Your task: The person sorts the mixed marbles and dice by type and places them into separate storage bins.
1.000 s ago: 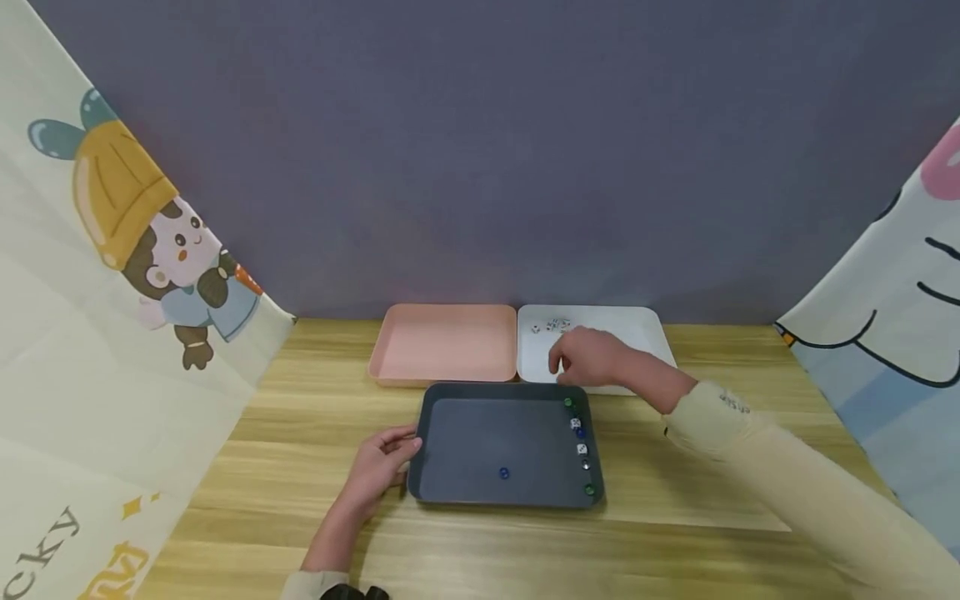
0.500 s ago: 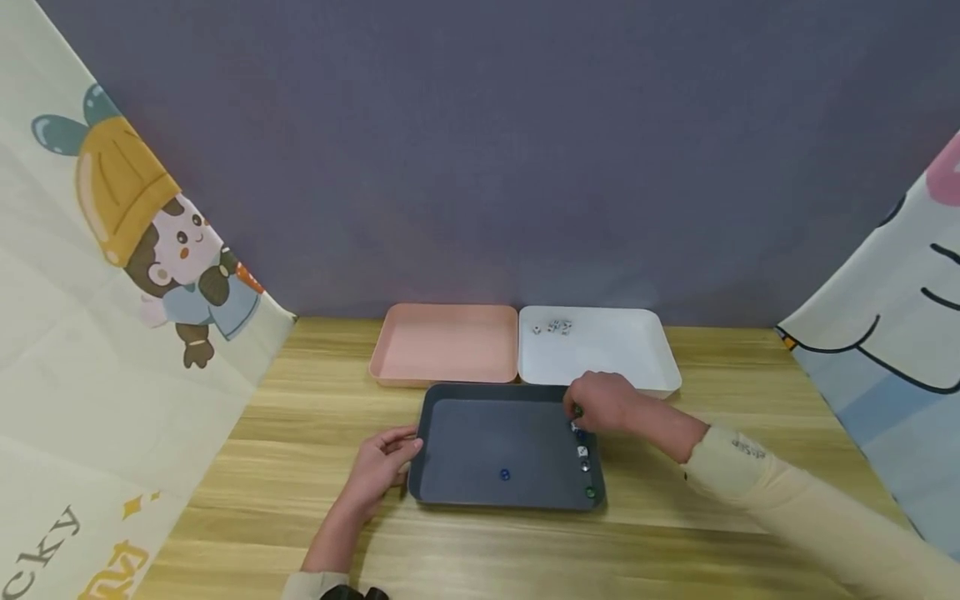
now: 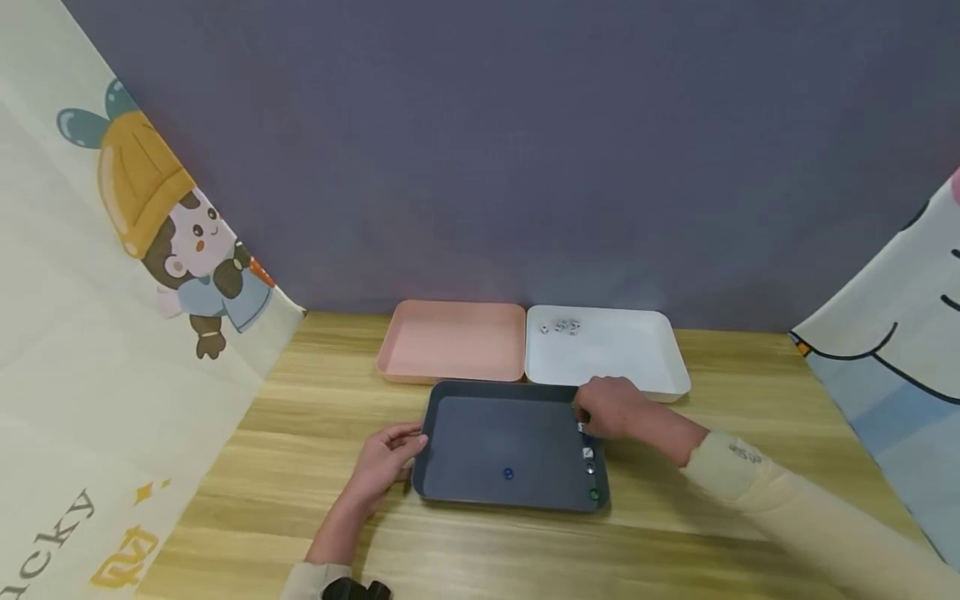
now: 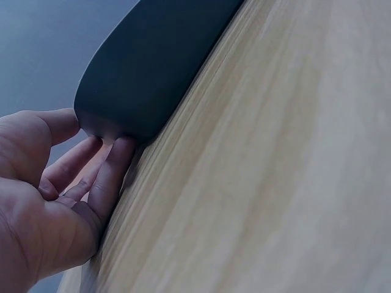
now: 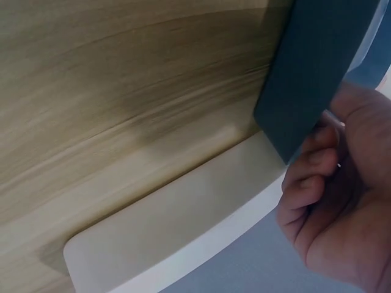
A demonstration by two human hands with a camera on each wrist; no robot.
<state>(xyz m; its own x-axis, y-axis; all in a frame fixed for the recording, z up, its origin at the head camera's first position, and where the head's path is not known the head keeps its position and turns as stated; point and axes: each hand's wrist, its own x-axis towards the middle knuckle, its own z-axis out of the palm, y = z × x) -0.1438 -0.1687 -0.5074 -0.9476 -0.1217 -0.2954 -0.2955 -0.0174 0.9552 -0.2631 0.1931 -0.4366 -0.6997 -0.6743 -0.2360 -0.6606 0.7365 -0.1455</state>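
A dark grey tray (image 3: 480,433) lies on the table in front of me. My left hand (image 3: 380,465) holds its left edge, thumb at the rim and fingers against the outer wall. My right hand (image 3: 617,407) reaches over the far right corner, fingers curled and fingertips right at a white die (image 3: 580,427); I cannot tell whether they grip it. Along the right side lie another white die (image 3: 588,453), a clear marble (image 3: 590,468) and a green marble (image 3: 594,494). One blue marble (image 3: 508,473) sits near the front. In the right wrist view, the tray wall hides the fingertips.
Behind the grey tray stand a pink tray (image 3: 450,342) and a white tray (image 3: 622,350), side by side. Several dice (image 3: 567,327) lie at the white tray's back left. A grey-blue backdrop (image 3: 480,167) rises behind the wooden table (image 3: 330,400).
My right hand has come from over the white tray toward me, down to the grey tray's right side, its fingertips now at a die. My left hand stays at the left edge.
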